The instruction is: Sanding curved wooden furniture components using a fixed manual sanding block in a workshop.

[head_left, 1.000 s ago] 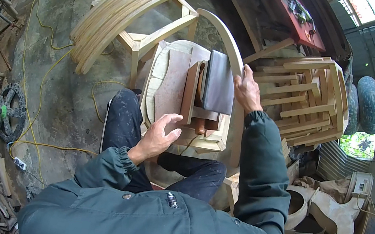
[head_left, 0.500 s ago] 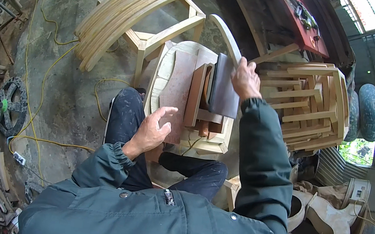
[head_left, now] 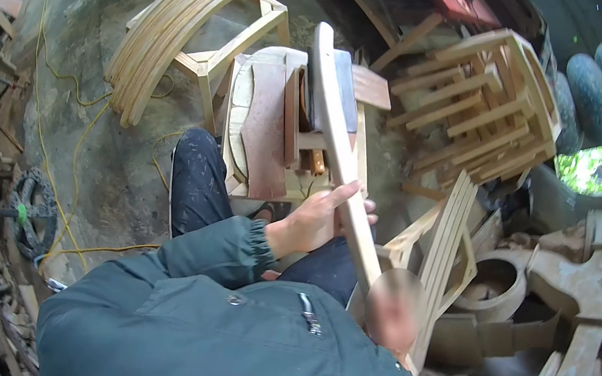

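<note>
A long, pale, gently curved wooden slat [head_left: 334, 110] slants from the machine down toward my right side. My left hand [head_left: 314, 218] is wrapped round its middle, thumb on the upper side. At the near end, close to my jacket, my right hand [head_left: 393, 311] is on the slat; it is blurred and its fingers are not distinct. Beyond my left hand, under and beside the slat's far part, is a homemade sander-like machine with a grey sheet or belt [head_left: 345, 88]. Its brown wooden support [head_left: 290, 118] stands on a bench beside a reddish-brown board [head_left: 267, 130].
Curved slats [head_left: 180, 32] lie stacked on a wooden frame at the far left. More frames [head_left: 482, 107] are piled at the right, above carved wooden parts [head_left: 572, 281]. A yellow cord [head_left: 74, 166] runs over the concrete floor. Scrap wood lines the left edge.
My right hand has drawn the slat back toward my body, and its near end is now beside my jacket. My left hand, open before, has moved right and closed round the slat.
</note>
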A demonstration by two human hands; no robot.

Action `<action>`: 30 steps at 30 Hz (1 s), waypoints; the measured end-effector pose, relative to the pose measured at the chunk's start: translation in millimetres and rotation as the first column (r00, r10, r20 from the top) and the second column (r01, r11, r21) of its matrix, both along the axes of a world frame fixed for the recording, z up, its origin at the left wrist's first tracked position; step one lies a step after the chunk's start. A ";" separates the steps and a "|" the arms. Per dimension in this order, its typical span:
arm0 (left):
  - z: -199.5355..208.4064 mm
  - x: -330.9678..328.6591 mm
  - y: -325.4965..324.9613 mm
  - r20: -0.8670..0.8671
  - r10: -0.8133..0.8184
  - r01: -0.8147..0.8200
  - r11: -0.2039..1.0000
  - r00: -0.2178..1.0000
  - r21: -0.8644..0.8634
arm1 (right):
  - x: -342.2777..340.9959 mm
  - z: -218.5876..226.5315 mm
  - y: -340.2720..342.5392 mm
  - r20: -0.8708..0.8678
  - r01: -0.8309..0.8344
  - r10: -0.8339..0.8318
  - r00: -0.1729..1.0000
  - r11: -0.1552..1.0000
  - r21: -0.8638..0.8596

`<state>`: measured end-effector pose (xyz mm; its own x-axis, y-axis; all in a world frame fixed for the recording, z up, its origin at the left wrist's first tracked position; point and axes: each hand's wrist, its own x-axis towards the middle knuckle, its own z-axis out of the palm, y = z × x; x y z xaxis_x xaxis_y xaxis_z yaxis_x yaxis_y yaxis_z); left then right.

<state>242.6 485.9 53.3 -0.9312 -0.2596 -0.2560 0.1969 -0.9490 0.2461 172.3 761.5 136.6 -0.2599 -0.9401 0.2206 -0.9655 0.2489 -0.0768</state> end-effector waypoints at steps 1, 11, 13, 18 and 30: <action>-6.4 -13.9 8.1 -0.002 0.026 -0.026 0.998 1.000 0.055 | 4.4 -4.3 20.6 -0.019 0.019 -0.020 1.000 0.999 -0.026; 42.9 -34.7 21.9 -0.026 0.166 -0.168 0.968 0.986 -0.186 | -28.3 -82.0 175.1 0.257 0.429 -0.406 0.877 0.902 -0.038; 42.7 -28.9 -23.7 -0.020 0.249 -0.242 0.919 0.968 -0.312 | -41.6 -89.3 197.3 0.147 0.456 -0.440 0.886 0.884 -0.105; 68.4 16.4 -130.4 -0.061 0.621 -0.559 0.654 0.782 -0.510 | -79.7 -93.2 257.9 -0.140 0.506 -0.544 0.828 0.830 -0.232; 43.7 1.6 -87.9 -0.072 0.776 -0.666 0.486 0.627 -0.566 | -99.3 -99.6 289.1 -0.371 0.644 -0.723 0.582 0.689 -0.332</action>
